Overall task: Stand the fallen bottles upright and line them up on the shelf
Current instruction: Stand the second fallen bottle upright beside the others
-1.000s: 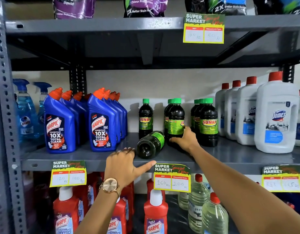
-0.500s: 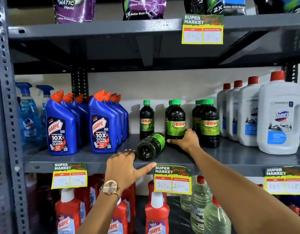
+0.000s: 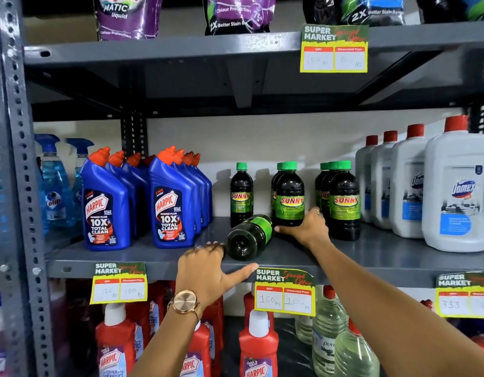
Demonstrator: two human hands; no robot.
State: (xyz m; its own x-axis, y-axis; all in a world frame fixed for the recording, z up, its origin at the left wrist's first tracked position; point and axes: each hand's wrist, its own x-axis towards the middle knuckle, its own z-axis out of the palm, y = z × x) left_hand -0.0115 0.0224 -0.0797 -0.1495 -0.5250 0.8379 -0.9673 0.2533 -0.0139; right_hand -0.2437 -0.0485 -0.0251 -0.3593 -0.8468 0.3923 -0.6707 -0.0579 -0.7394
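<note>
One dark Sunny bottle with a green label (image 3: pixel 249 236) lies on its side on the grey middle shelf (image 3: pixel 371 254), base toward me. Behind it several Sunny bottles stand upright in short rows. My right hand (image 3: pixel 306 229) wraps the bottom of the front upright Sunny bottle (image 3: pixel 289 197), thumb under its left side, fingers on its right. My left hand (image 3: pixel 208 270) rests on the shelf's front edge just left of the fallen bottle's base. Its fingers are spread, its thumb points right and it holds nothing.
Blue Harpic bottles (image 3: pixel 170 205) stand in rows at the left, blue spray bottles (image 3: pixel 54 191) beyond them. White Domex jugs (image 3: pixel 455 197) fill the right. Price tags (image 3: pixel 285 292) hang on the shelf edge. Red bottles and clear bottles stand on the shelf below.
My right hand has turned the front upright Sunny bottle so its label faces forward and has kept hold of its base. The fallen bottle and my left hand have stayed put.
</note>
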